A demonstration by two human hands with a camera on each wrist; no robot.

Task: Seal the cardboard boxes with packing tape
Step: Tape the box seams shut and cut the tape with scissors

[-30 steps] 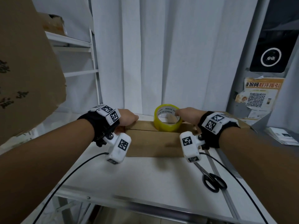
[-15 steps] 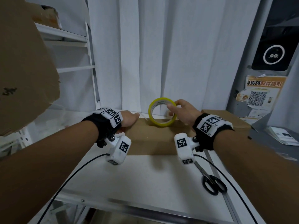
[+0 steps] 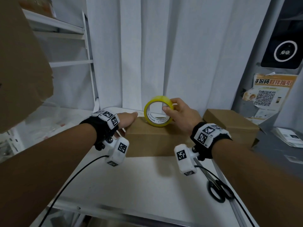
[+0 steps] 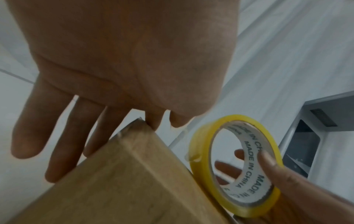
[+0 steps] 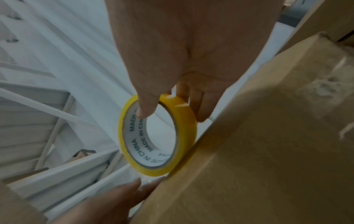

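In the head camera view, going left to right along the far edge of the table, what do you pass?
Left hand → yellow tape roll → right hand → second cardboard box → QR-code poster.

A white table [image 3: 134, 182] carries a cardboard box [image 3: 152, 141], a second box [image 3: 229, 122] and black-handled scissors [image 3: 216, 189].

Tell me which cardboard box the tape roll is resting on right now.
The nearer cardboard box, between both hands: the left hand presses its far-left corner and the right hand stands the yellow tape roll on it. The second box, right, is untouched.
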